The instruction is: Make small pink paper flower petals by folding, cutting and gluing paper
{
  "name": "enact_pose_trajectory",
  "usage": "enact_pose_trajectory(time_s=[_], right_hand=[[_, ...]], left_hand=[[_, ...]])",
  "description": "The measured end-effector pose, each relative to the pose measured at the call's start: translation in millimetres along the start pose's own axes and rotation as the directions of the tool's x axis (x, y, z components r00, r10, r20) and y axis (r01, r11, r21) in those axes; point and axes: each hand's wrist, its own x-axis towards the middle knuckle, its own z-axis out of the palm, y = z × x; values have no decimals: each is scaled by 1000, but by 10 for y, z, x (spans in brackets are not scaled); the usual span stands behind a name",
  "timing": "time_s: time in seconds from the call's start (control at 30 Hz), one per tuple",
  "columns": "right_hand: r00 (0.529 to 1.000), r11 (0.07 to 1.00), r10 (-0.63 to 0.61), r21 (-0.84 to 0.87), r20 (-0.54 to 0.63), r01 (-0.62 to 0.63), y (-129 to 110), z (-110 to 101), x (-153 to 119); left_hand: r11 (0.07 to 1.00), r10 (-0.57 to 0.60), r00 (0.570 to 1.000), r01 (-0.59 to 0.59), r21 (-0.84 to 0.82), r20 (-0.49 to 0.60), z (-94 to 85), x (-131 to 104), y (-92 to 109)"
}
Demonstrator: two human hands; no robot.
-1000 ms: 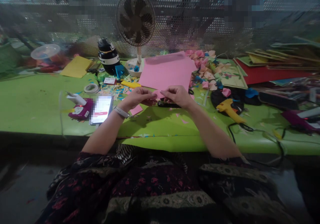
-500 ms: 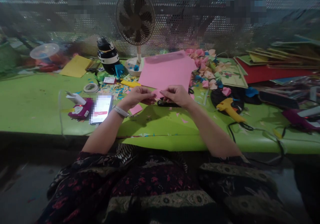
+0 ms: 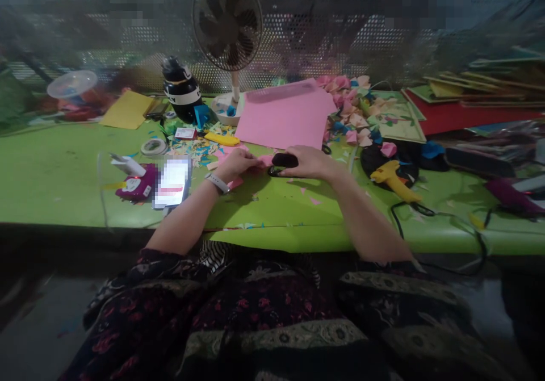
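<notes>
Near the middle of the green table, my left hand (image 3: 236, 164) pinches a small pink paper piece (image 3: 266, 159). My right hand (image 3: 310, 162) is wrapped round a small black tool (image 3: 284, 160), which looks like a stapler. The tool's left end meets the right side of the pink piece. Behind both hands lies a large pink sheet (image 3: 285, 117). Another small pink piece (image 3: 235, 183) shows beside my left wrist.
A phone (image 3: 172, 182) and purple device (image 3: 138, 183) stand left, a yellow cutter (image 3: 221, 138) and bottle (image 3: 182, 91) behind. A yellow glue gun (image 3: 394, 181) lies right, with cables. Folded paper pieces (image 3: 349, 108) and a fan (image 3: 227, 20) are at the back.
My right hand has let go of the small pink paper and taken hold of the black tool, which lay on the table. My left hand still holds the paper. The view has shifted slightly.
</notes>
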Motion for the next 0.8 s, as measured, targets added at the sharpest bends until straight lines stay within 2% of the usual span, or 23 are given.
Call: enact_pose_trajectory(time_s=[0.07,0.2,0.3,0.4,0.5,0.67,0.8], right_hand=[[1000,1000,0,-5,2,0,-2,3,-3],[998,998,3,67,-64,2,-32,-4,-5],[987,991,21,136,-159,1,-49,12,11],[958,975,52,222,-282,12,-26,66,51],[930,945,100,325,-353,22,27,137,115],[927,900,145,435,-346,21,53,158,236],[955,923,99,384,-281,17,-38,47,345]], left_hand=[[998,-43,999,41,37,33,66,-12,-6],[994,-102,986,94,64,136,103,-49,2],[995,-93,977,83,58,193,84,-49,6],[996,-83,967,72,55,240,64,-16,4],[994,-110,957,102,44,267,54,36,-4],[990,-137,956,138,12,260,40,119,-18],[992,-125,949,125,16,288,21,154,-15]])
